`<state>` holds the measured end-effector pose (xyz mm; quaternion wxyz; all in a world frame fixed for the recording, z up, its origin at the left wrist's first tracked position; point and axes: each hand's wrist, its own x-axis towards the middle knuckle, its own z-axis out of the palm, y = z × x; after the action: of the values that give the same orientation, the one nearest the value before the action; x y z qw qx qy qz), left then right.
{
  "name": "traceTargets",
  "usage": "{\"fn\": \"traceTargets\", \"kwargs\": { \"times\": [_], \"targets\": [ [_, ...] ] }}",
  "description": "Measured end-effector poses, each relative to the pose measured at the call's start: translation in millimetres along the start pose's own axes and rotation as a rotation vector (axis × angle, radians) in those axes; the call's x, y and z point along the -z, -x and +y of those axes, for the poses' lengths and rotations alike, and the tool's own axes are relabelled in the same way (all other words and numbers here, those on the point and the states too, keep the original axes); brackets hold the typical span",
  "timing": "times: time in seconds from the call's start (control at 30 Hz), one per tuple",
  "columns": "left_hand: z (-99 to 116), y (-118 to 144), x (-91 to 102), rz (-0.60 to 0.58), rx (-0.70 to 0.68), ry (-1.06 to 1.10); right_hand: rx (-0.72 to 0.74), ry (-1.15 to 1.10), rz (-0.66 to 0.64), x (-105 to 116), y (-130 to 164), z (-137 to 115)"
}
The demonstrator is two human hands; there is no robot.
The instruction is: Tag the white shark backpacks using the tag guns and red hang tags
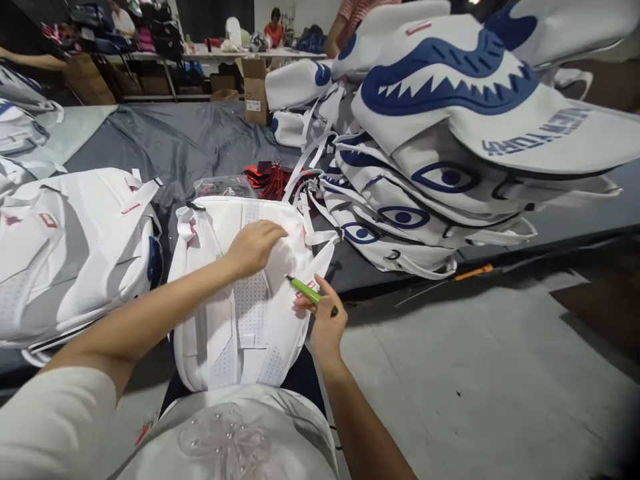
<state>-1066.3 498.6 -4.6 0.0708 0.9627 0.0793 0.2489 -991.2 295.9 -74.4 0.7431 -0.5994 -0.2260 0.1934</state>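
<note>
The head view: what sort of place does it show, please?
Probably a bag workshop: similar white backpacks are piled on a dark-covered table, and a cardboard box stands farther back.

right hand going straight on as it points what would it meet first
The green tool in the right hand would likely meet the white backpack first; the left hand lies farther along, though depth is unclear.

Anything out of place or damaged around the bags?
Mildly: an orange tool lies at the edge of the dark table, beside the stacked backpacks, where it might get knocked off. The stack looks uneven too. I see no clear damage on the white backpack being worked on.
</note>
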Motion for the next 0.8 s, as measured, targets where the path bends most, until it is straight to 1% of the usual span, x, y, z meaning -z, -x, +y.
{"fn": "traceTargets", "kwargs": {
  "times": [0.07, 0.1, 0.17, 0.23, 0.3, 0.37, 0.4, 0.5, 0.57, 0.63, 0.7, 0.77, 0.8],
  "targets": [
    [-5, -33, -12.1, -0.181, -0.212, -0.066, 0.068, 0.02, 0.057, 4, 14, 12],
    [-3, -44, -18.5, -0.269, -0.269, -0.116, 0.135, 0.059, 0.081, 3, 19, 16],
    [4, -55, -25.3, -0.392, -0.304, -0.219, 0.289, 0.157, 0.108, -6, 25, 22],
    [10, -56, -19.9, -0.433, -0.329, -0.272, 0.394, 0.241, 0.089, -19, 26, 24],
    [13, -49, -5.9, -0.426, -0.382, -0.271, 0.425, 0.306, 0.044, -32, 25, 24],
    [11, -38, 7.1, -0.402, -0.427, -0.234, 0.467, 0.405, -0.008, -42, 24, 23],
    [8, -32, 11.2, -0.381, -0.426, -0.21, 0.508, 0.471, -0.035, -44, 23, 24],
    [-3, -18, 15.8, -0.31, -0.364, -0.13, 0.621, 0.7, -0.105, -42, 17, 30],
    [-12, -18, 17.8, -0.302, -0.305, -0.093, 0.642, 0.842, -0.11, -37, 11, 38],
    [-28, -26, 21.1, -0.33, -0.233, -0.079, 0.686, 0.935, -0.069, -32, 6, 51],
    [-51, -37, 27.2, -0.327, -0.165, -0.122, 0.75, 0.957, -0.022, -30, 2, 64],
    [-74, -48, 35.8, -0.27, -0.132, -0.213, 0.78, 0.943, -0.014, -29, 1, 70],
    [-83, -51, 39.5, -0.227, -0.121, -0.259, 0.779, 0.93, -0.025, -29, 1, 70]
  ]
}}
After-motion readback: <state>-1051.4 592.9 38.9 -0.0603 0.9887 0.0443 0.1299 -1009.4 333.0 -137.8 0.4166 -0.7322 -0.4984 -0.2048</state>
